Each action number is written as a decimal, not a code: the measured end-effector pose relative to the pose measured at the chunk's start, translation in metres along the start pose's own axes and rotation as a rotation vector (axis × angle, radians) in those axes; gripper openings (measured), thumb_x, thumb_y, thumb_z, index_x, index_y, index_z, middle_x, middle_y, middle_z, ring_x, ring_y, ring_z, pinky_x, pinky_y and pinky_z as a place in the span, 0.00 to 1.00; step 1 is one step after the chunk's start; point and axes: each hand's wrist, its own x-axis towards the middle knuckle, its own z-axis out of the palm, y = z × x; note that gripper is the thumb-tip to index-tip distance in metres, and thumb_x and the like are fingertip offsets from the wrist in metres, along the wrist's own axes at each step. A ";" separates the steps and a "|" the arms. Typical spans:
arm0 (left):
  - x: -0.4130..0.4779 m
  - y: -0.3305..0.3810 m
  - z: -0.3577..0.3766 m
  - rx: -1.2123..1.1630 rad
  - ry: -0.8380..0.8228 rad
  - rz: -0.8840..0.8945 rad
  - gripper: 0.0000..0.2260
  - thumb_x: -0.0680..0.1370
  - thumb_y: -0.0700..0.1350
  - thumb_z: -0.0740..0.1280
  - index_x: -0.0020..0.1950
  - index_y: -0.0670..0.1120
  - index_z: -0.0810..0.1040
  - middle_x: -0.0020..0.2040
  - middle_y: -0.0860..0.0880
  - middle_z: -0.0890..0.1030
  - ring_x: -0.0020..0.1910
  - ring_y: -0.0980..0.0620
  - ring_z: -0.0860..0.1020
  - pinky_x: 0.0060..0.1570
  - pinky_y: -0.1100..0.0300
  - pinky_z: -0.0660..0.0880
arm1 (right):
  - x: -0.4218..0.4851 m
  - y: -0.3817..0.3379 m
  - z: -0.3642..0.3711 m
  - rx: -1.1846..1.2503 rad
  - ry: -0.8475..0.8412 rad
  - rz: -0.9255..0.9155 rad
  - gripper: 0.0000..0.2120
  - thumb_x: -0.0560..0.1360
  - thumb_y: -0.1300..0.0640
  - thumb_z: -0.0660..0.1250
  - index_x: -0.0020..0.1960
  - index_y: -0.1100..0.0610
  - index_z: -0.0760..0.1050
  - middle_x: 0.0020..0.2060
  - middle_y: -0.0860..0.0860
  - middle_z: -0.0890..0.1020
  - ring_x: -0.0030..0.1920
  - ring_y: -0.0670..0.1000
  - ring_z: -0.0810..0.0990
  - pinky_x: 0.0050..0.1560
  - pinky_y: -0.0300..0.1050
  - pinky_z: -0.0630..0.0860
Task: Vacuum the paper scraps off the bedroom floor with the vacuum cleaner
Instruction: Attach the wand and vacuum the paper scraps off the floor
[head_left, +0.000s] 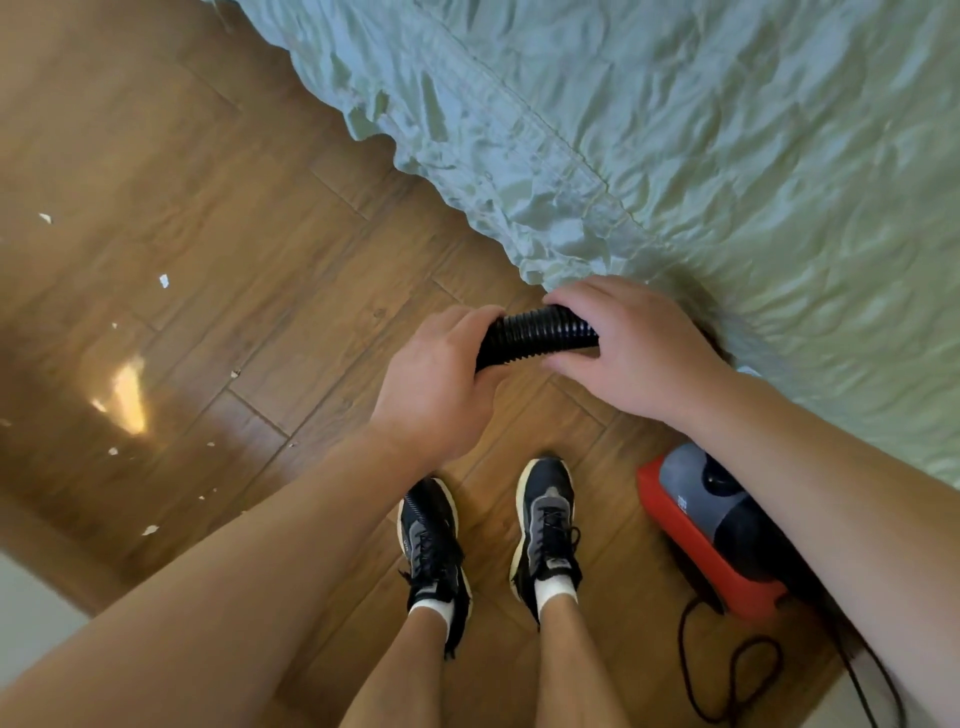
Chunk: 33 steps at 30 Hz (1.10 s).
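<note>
The vacuum cleaner (711, 525), a red and grey box, sits on the wooden floor (234, 182) at the lower right of the frame, just beside the person's shoes (545, 525), with its black cord (737, 675) looped below it. Its ribbed black hose (540, 335) is up in the middle of the frame, held between both hands. The left hand (431, 384) has its grip wrapped round one end, fingers curled over it, and the right hand (634, 353) closes its grip on the other, thumb under and fingers over. No nozzle shows near the floor. The paper scraps (164, 280) lie scattered across the left of the frame, well apart from the hose, so I'd say none are picked up yet and all the vacuuming is left. A bed (727, 156) with a crumpled green cover fills the upper right.
</note>
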 end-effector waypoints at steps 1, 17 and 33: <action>0.003 0.001 -0.001 -0.003 0.022 0.008 0.18 0.79 0.44 0.71 0.68 0.47 0.76 0.58 0.49 0.80 0.57 0.46 0.76 0.53 0.53 0.73 | 0.006 -0.004 -0.001 0.003 0.002 -0.018 0.22 0.72 0.48 0.76 0.62 0.56 0.79 0.51 0.51 0.82 0.51 0.55 0.80 0.51 0.50 0.75; 0.011 -0.011 -0.042 0.232 0.175 -0.052 0.20 0.73 0.48 0.76 0.64 0.49 0.79 0.58 0.50 0.82 0.60 0.44 0.77 0.67 0.49 0.64 | 0.027 -0.017 -0.010 0.183 -0.044 -0.028 0.21 0.74 0.49 0.76 0.63 0.55 0.77 0.45 0.44 0.78 0.43 0.47 0.75 0.43 0.37 0.67; -0.017 -0.031 -0.053 0.273 0.288 -0.036 0.17 0.71 0.43 0.75 0.60 0.49 0.82 0.53 0.51 0.84 0.54 0.43 0.81 0.63 0.43 0.71 | 0.049 -0.068 -0.001 0.191 -0.222 -0.163 0.16 0.76 0.46 0.72 0.61 0.51 0.78 0.47 0.47 0.80 0.45 0.49 0.78 0.48 0.48 0.77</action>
